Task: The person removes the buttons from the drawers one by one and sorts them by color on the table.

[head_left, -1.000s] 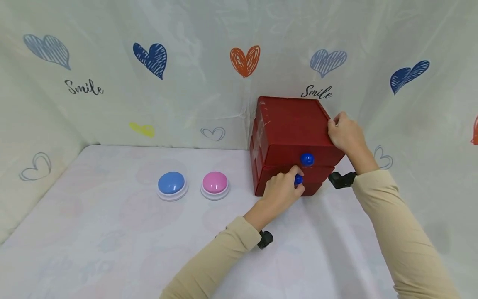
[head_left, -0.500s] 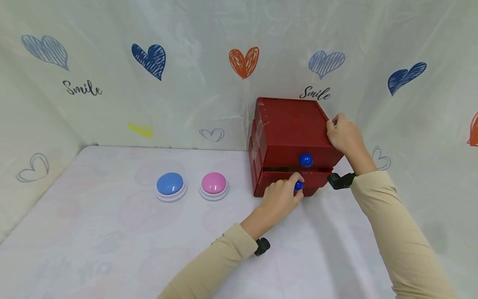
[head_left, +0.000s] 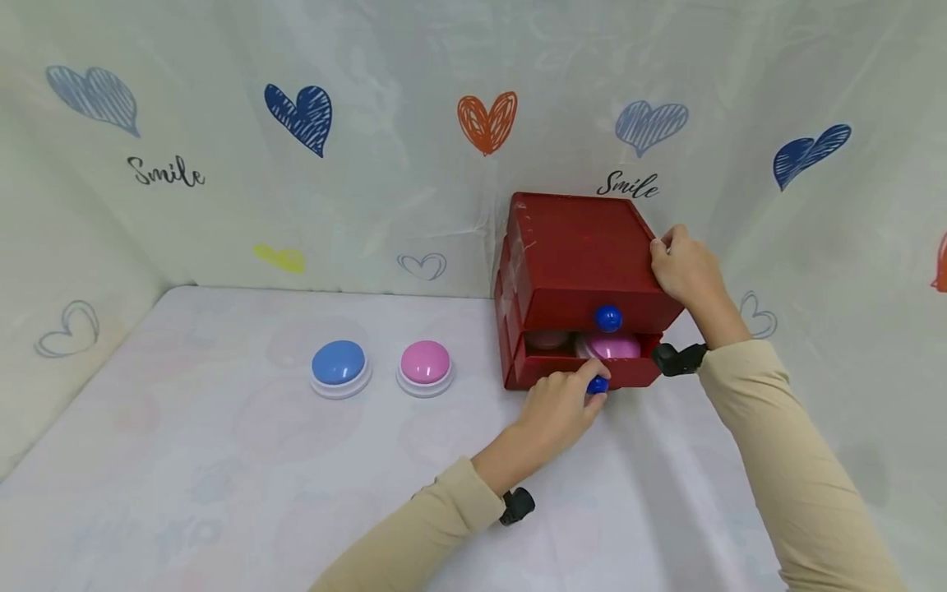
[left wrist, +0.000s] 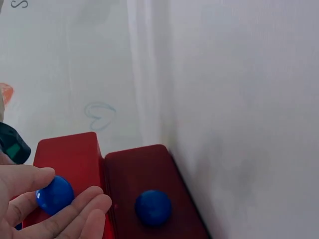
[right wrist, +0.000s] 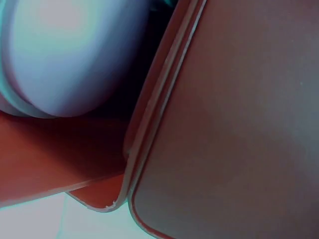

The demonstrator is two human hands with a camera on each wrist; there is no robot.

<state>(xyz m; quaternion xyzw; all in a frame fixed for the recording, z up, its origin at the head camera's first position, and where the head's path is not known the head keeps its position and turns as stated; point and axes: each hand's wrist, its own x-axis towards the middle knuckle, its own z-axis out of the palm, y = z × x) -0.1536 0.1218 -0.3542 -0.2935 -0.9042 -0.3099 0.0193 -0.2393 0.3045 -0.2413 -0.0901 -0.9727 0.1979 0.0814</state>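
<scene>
Left hand (head_left: 551,411) has fingers curled snugly round the lower blue knob (head_left: 598,385); right hand (head_left: 685,263) grips the red cabinet (head_left: 580,247), fingers bent: pull straight, brace firmly!

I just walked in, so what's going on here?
A person's left hand grips the blue knob of the lower drawer, which stands partly open with a pink dome inside. The right hand holds the right edge of the red cabinet. A blue button and a pink button sit on the table.
</scene>
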